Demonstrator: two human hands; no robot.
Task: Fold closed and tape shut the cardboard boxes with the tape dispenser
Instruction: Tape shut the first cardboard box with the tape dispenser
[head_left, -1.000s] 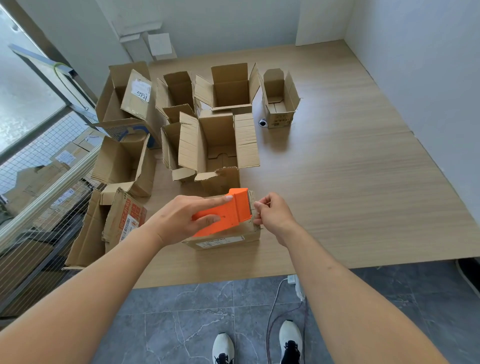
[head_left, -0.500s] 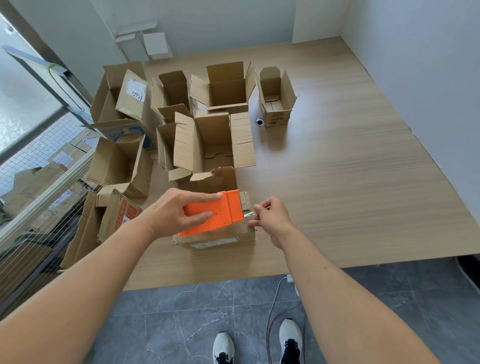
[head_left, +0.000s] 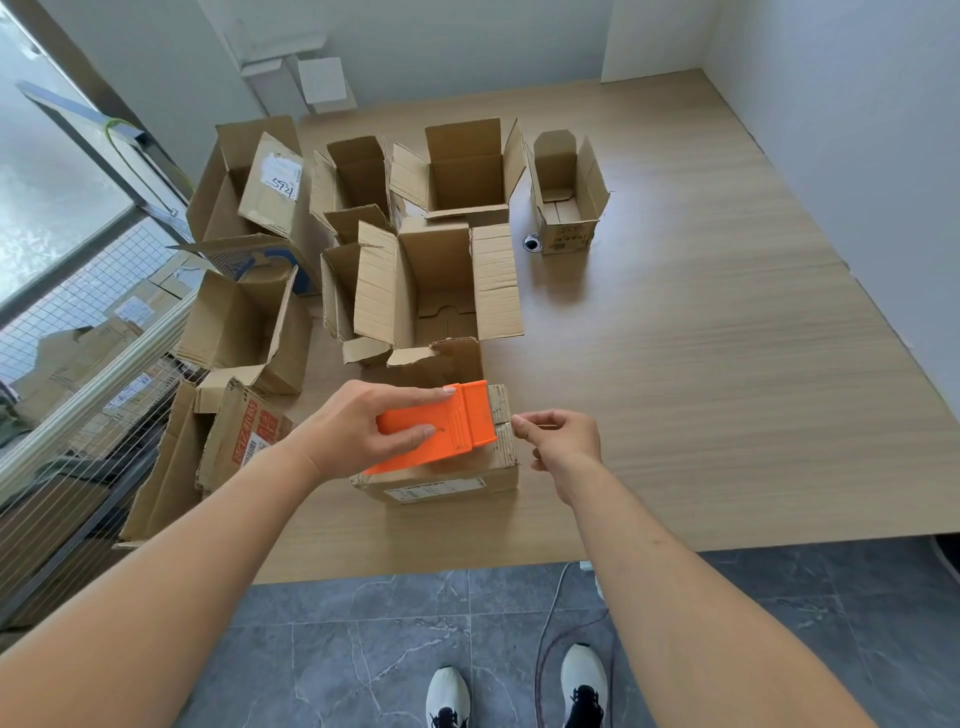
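A small closed cardboard box (head_left: 457, 480) sits near the front edge of the wooden platform (head_left: 701, 389). On its top lies the orange tape dispenser (head_left: 447, 428), which my left hand (head_left: 358, 428) grips from the left, index finger stretched along its far edge. My right hand (head_left: 563, 439) hovers at the box's right edge, thumb and forefinger pinched together just right of the dispenser's mouth; whether tape is between them is too fine to see.
Several open cardboard boxes (head_left: 431, 291) crowd the platform's left and back. A narrow open box (head_left: 569, 197) stands apart at the back, a small round object (head_left: 531, 242) beside it. Window railing runs along the left. A cable (head_left: 550, 639) trails on the tiled floor by my shoes.
The dispenser has come down lower onto the box top and shifted slightly left. My right hand has pulled a little away from the dispenser's mouth toward the right.
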